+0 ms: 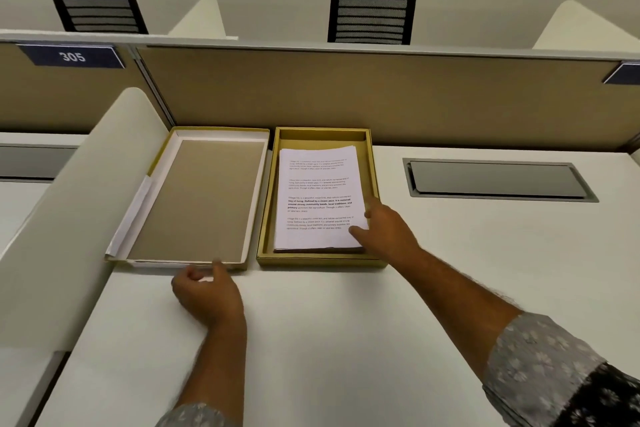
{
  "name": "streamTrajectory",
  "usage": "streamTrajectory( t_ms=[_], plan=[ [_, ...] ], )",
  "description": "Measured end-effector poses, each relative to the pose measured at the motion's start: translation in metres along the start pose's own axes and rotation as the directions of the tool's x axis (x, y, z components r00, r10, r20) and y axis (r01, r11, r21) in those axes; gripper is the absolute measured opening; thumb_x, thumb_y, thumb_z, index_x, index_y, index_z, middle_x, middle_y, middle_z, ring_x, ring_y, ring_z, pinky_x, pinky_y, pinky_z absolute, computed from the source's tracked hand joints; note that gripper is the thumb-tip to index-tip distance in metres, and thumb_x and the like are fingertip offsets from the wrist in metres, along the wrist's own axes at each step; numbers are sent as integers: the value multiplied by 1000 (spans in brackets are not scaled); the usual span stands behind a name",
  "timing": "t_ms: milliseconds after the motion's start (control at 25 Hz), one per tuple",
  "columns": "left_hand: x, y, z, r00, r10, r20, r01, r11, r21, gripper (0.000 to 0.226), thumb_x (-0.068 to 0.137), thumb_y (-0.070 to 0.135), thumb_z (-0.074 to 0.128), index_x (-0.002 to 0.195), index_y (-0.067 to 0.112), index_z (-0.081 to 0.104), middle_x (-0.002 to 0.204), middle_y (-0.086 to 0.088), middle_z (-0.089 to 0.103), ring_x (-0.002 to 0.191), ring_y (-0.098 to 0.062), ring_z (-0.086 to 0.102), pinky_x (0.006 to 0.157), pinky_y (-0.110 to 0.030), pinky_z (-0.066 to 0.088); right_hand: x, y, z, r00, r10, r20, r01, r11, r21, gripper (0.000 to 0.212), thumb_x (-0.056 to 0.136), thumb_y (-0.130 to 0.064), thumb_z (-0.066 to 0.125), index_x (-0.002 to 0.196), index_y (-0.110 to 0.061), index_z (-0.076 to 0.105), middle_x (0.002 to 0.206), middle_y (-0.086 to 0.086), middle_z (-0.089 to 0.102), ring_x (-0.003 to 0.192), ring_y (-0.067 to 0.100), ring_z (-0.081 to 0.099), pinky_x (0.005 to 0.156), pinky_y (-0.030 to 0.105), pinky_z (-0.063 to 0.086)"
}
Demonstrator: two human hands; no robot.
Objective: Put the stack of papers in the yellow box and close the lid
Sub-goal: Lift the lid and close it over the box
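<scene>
The stack of printed papers (318, 198) lies flat inside the yellow box (266, 218), which sits on the white desk against the partition. My right hand (384, 227) rests on the stack's near right corner, over the box's right wall, with its fingers spread. The box's lid (204, 198) lies upside down just left of the box, its brown inside facing up. My left hand (207, 291) is at the lid's near edge, thumb up against the rim and fingers curled; a firm grip cannot be made out.
A tan partition (346, 97) runs behind the box and lid. A grey cable hatch (498, 180) is set in the desk to the right. A white curved divider (79, 204) stands close on the lid's left. Two black chairs show beyond the partition.
</scene>
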State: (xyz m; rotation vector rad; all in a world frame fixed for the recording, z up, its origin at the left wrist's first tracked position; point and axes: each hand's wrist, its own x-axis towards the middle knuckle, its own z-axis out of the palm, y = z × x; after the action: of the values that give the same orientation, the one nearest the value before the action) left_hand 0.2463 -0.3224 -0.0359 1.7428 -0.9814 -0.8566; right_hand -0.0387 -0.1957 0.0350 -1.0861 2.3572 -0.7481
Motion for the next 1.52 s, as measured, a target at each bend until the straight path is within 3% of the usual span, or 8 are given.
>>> streamTrajectory(
  t_ms=[200, 280, 360, 600, 880, 1120, 1280, 1520],
  plan=[
    [35, -2, -20, 953, -268, 143, 267, 963, 30, 80, 79, 43, 90, 141, 10, 52, 97, -8, 72, 85, -34, 72, 93, -46, 60, -21, -13, 6, 998, 39, 57, -42, 998, 49, 74, 90, -37, 78, 154, -21, 44, 144, 3, 65, 98, 10, 56, 70, 17, 42],
    [41, 1, -19, 943, -262, 203, 260, 965, 39, 62, 80, 34, 89, 128, 6, 63, 96, -11, 76, 75, -34, 73, 89, -47, 63, -26, -20, 4, 996, 35, 79, -41, 996, 83, 76, 90, -36, 79, 156, -20, 42, 145, 4, 64, 104, 15, 62, 78, 23, 44],
    [36, 3, -20, 958, -211, 194, 212, 977, 19, 46, 82, 24, 85, 122, 9, 67, 111, -15, 78, 92, -38, 76, 96, -52, 61, -29, -26, 2, 995, 23, 96, -33, 994, 104, 77, 90, -35, 79, 157, -20, 41, 145, 5, 63, 114, 20, 64, 83, 27, 46],
    [-6, 7, -22, 959, -138, 246, 219, 915, -340, 83, 82, 0, 85, 152, 20, 46, 136, -2, 64, 115, -26, 70, 105, -55, 56, -39, -42, -9, 996, -35, 86, 22, 989, 145, 73, 90, -37, 77, 154, -22, 45, 138, 6, 65, 112, 25, 69, 96, 40, 59],
    [-23, 17, -33, 957, 76, 280, -2, 967, -256, 78, 82, -5, 83, 147, 21, 50, 137, -3, 63, 114, -25, 68, 91, -33, 58, -51, -84, -13, 985, -125, 120, 93, 966, 239, 71, 88, -40, 80, 150, -27, 47, 131, -1, 65, 104, 19, 71, 87, 41, 65],
    [-38, 7, -36, 864, 234, 446, -219, 972, -84, 61, 86, -7, 80, 137, 14, 52, 130, -1, 52, 117, -24, 60, 95, -42, 58, -68, -125, -15, 961, -246, 124, 164, 873, 458, 64, 90, -43, 78, 146, -31, 51, 126, -5, 69, 102, 15, 70, 70, 25, 63],
    [-53, 11, -34, 796, 399, 456, -424, 904, -52, 47, 87, -2, 80, 130, 6, 61, 124, -14, 61, 108, -30, 64, 96, -48, 59, -80, -139, -22, 963, -238, 125, 89, 722, 686, 49, 96, -37, 73, 141, -31, 55, 118, -2, 74, 105, 20, 74, 85, 36, 66],
    [-67, 16, -33, 670, 571, 473, -666, 745, 44, 54, 79, -8, 85, 129, -3, 66, 119, -24, 66, 106, -41, 69, 90, -51, 62, -93, -126, -30, 987, -125, 98, 2, 629, 777, 50, 94, -37, 76, 139, -30, 55, 98, -7, 81, 93, 12, 79, 74, 25, 64]
  ],
)
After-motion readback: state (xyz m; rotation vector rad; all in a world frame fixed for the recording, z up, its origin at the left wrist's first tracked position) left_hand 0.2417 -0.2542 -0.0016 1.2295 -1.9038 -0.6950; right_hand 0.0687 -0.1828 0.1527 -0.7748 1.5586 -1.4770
